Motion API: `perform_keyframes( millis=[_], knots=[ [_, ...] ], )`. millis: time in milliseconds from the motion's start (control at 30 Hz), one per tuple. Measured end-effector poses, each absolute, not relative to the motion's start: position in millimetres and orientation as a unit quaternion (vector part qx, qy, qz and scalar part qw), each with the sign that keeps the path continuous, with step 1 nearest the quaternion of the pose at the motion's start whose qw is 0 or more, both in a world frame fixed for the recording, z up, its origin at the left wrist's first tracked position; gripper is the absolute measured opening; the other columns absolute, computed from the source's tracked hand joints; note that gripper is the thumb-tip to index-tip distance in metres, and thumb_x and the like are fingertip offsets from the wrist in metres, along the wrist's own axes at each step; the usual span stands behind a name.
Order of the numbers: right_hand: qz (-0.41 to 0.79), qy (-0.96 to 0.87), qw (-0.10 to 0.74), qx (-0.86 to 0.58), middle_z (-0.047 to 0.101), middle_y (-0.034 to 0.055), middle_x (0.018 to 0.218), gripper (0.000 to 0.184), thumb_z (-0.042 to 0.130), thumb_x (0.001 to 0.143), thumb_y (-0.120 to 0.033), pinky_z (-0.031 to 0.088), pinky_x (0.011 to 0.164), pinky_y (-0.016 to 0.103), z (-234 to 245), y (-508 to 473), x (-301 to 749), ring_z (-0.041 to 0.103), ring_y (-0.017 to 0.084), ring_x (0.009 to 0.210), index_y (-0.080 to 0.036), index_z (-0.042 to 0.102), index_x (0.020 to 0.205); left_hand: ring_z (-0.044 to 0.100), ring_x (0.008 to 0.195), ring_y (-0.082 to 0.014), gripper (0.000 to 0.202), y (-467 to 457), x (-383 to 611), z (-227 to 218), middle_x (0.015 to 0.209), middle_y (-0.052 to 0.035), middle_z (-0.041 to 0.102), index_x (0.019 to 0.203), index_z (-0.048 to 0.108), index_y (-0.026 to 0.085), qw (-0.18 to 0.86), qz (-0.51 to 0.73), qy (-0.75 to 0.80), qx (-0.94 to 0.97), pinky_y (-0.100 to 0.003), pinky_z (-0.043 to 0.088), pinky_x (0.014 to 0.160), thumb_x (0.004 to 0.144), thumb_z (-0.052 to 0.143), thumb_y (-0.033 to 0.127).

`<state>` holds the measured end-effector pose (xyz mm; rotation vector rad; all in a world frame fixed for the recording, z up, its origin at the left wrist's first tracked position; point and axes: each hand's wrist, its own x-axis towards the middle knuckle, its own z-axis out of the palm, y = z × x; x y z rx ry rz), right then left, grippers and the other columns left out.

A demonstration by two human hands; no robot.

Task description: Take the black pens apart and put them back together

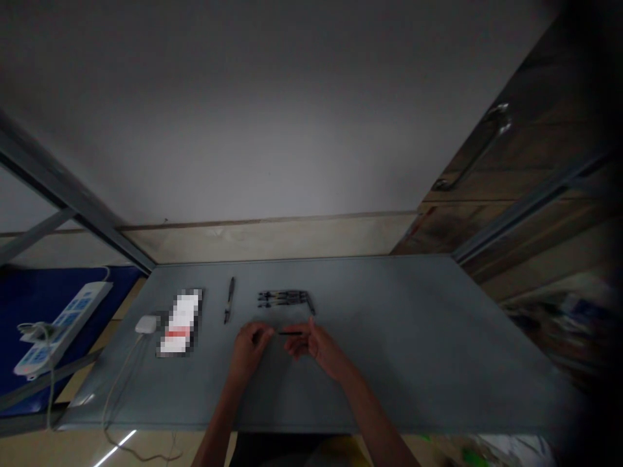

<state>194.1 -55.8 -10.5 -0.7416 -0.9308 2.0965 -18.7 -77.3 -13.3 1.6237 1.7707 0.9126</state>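
Note:
My left hand (pixel 250 347) and my right hand (pixel 314 344) hover close together over the grey tabletop (pixel 413 350). A thin black pen refill (pixel 291 333) lies level between them, with its right end at my right fingertips. My left fingers are curled, just short of its left end. Farther away, several black pens lie side by side in a row (pixel 283 299), and one more pen (pixel 310 303) sits angled at the row's right end. A single pen (pixel 229 300) lies apart to the left.
A white charger (pixel 146 324) with a trailing cable and a pixelated white-and-red packet (pixel 180 323) lie at the table's left. A white power strip (pixel 63 327) rests on a blue surface beyond the left edge. A wall stands behind; a wooden cabinet with a handle (pixel 496 146) stands right.

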Motion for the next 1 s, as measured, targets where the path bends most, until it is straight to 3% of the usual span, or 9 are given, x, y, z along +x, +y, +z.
perform_keyframes(
  millis=[133,400,500,700,1000],
  knots=[
    [0.815,-0.359,0.358,-0.281,0.075,0.0154,0.091,0.068,0.038,0.092,-0.067,0.051,0.07,0.033,-11.0,-56.2,194.9,0.07,0.022,0.079,-0.013,0.072,0.111,0.058,0.07,-0.0184,0.031,-77.8,-17.7,-12.8,0.07,-0.0031,0.065,0.073,0.068,0.018,0.269,0.326,0.666,0.614,-0.03,0.044,0.07,0.084,0.057,0.045],
    [0.788,-0.368,0.39,-0.304,0.075,0.0136,0.088,0.061,0.046,0.09,-0.067,0.049,0.068,0.032,-11.7,-56.1,191.6,0.068,0.021,0.077,-0.015,0.076,0.1,0.052,0.065,-0.0161,0.025,-79.2,-21.0,-9.6,0.065,0.0023,0.054,0.084,0.068,0.02,0.301,0.339,0.659,0.6,-0.027,0.043,0.065,0.075,0.066,0.043],
    [0.778,-0.363,0.409,-0.309,0.074,0.0133,0.085,0.061,0.046,0.09,-0.066,0.048,0.067,0.032,-14.0,-56.6,190.7,0.067,0.021,0.075,-0.014,0.076,0.096,0.054,0.067,-0.0172,0.03,-80.5,-20.0,-9.6,0.069,0.0014,0.057,0.092,0.068,0.021,0.296,0.342,0.663,0.596,-0.028,0.044,0.065,0.075,0.065,0.045],
    [0.734,-0.344,0.47,-0.349,0.064,0.0054,0.065,0.056,0.05,0.088,-0.066,0.041,0.058,0.03,-17.9,-56.9,190.4,0.057,0.017,0.062,-0.017,0.075,0.079,0.06,0.085,-0.0228,0.025,-85.3,-13.6,-5.9,0.087,-0.0056,0.069,0.088,0.068,0.021,0.228,0.338,0.628,0.662,-0.035,0.046,0.08,0.087,0.055,0.043],
    [0.678,-0.376,0.503,-0.382,0.055,0.0031,0.058,0.054,0.049,0.088,-0.066,0.034,0.056,0.032,-18.0,-60.3,185.0,0.047,0.017,0.056,-0.021,0.069,0.067,0.06,0.094,-0.0253,0.024,-87.8,-12.5,-10.1,0.095,-0.0067,0.07,0.093,0.067,0.023,0.207,0.316,0.625,0.683,-0.042,0.045,0.09,0.092,0.051,0.041]
  ],
)
